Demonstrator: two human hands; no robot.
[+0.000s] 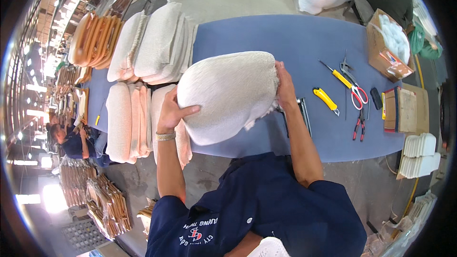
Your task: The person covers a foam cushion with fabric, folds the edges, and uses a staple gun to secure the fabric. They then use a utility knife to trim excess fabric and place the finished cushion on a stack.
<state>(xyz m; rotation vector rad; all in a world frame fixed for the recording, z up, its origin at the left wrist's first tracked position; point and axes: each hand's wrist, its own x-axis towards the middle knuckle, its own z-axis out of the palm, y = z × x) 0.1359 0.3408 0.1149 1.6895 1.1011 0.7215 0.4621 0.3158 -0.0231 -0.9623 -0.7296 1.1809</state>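
Note:
A padded cushion (228,95) in off-white fabric with rounded corners is held up over the blue tabletop (295,38). Frayed cloth edges show along its right side. My left hand (172,113) grips its left edge, thumb lying on the upper face and fingers hidden underneath. At the opposite edge my right hand (285,85) holds on, its fingers mostly behind the cushion. Close to my left hand stand stacks of similar fabric-covered cushions (159,47), some with pinkish undersides (138,121). A dark metal tool (303,114), perhaps a staple gun, lies partly hidden behind my right forearm.
On the table's right lie a yellow cutter (325,100), a yellow-handled screwdriver (342,79), red-handled scissors (359,96) and pliers (359,128). A carton of white stuffing (391,45) sits at the right edge. Wooden panels (95,40) stand far left. Another person (78,138) works at left.

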